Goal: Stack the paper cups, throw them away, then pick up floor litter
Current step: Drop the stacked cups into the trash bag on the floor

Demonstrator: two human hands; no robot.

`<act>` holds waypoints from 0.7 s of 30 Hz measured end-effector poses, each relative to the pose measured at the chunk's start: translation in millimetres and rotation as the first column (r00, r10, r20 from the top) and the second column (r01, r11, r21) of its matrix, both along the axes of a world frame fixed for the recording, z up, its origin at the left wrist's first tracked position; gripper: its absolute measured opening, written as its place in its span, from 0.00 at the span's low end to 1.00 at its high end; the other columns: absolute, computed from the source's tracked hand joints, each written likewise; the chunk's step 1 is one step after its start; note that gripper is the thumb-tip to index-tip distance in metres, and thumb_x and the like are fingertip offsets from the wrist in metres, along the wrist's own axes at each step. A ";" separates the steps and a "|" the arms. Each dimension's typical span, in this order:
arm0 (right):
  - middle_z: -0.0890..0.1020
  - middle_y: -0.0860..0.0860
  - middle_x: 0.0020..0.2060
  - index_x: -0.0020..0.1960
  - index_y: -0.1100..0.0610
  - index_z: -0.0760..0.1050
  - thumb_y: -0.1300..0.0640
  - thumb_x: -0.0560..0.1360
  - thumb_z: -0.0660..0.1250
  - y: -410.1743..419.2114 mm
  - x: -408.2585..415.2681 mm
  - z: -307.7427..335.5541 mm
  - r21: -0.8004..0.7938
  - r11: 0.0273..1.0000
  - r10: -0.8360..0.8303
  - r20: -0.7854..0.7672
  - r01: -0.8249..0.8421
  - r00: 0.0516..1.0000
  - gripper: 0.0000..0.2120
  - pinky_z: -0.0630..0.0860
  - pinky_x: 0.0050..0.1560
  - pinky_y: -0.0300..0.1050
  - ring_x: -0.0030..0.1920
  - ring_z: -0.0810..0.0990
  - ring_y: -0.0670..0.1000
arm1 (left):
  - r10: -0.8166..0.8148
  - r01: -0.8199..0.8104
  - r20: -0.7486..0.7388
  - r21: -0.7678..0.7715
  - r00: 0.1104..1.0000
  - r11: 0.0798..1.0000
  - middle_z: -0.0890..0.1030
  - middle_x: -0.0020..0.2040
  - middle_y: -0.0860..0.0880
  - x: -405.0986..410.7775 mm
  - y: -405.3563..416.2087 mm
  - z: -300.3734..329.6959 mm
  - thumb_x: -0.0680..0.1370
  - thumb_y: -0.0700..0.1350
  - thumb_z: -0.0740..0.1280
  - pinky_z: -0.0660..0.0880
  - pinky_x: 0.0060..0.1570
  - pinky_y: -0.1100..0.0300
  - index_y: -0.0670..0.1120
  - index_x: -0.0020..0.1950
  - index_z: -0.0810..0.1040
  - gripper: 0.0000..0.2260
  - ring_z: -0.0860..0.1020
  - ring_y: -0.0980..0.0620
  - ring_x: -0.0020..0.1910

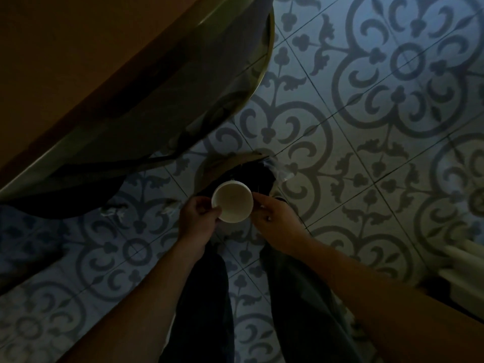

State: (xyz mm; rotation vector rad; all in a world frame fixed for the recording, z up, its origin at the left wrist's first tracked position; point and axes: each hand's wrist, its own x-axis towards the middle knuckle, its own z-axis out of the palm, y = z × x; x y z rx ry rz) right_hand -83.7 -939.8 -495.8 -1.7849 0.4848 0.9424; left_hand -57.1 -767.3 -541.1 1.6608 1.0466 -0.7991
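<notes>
A white paper cup (232, 202) faces up at the camera, held over the patterned floor. My left hand (198, 221) grips its left rim between thumb and fingers. My right hand (275, 223) touches the cup's right side with its fingertips. Just beyond the cup stands a small bin (209, 166) with a dark liner, its opening partly hidden by the cup. Whether more cups are nested inside cannot be seen. Small crumpled scraps of litter (112, 211) lie on the tiles to the left, with another scrap (170, 206) nearer my left hand.
A round table (146, 82) with a pale rim fills the upper left. A crumpled clear wrapper (284, 170) lies by the bin's right side. My legs (207, 297) stand below the hands. A pale ribbed object (463, 263) sits at the right edge.
</notes>
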 end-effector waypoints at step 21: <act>0.76 0.52 0.62 0.65 0.47 0.70 0.64 0.78 0.56 -61.8 31.3 -64.9 -0.258 0.965 0.029 -0.043 -0.039 0.999 0.20 0.80 0.52 0.48 0.49 0.80 0.48 | -0.051 0.048 -0.069 -0.037 0.996 0.998 0.80 0.47 0.42 21.0 -47.8 -74.9 0.73 0.35 0.70 0.78 0.50 0.49 0.41 0.44 0.75 0.05 0.79 0.48 0.40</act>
